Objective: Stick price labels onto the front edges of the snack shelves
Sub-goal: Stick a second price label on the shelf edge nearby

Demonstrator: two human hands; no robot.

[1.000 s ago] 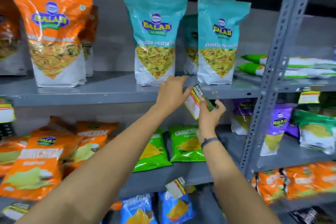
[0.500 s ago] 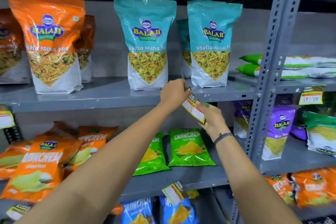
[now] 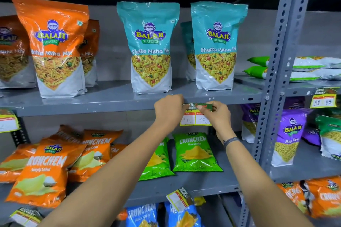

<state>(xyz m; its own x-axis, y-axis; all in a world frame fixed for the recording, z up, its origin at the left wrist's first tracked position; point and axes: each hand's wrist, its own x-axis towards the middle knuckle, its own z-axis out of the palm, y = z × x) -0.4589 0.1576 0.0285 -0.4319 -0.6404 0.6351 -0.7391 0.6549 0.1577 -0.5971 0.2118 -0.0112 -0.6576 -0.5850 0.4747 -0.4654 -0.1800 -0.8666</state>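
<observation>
A yellow price label with a dark "Super Market" header and two white boxes reading 40 and 20 lies flat against the front edge of the upper grey shelf, below two teal Khatta Mitha Mix bags. My left hand pinches the label's top left corner. My right hand pinches its top right corner, thumb on the header. The label's lower part hangs below the shelf edge.
Other labels hang at the left shelf edge, the right bay and the lower shelf. Orange bags stand left. Green Crunchem packs lie below my hands. A perforated grey upright stands to the right.
The label was held tilted between both hands in front of the shelf. It has turned level and face-on and now sits against the shelf edge, a hand at each top corner.
</observation>
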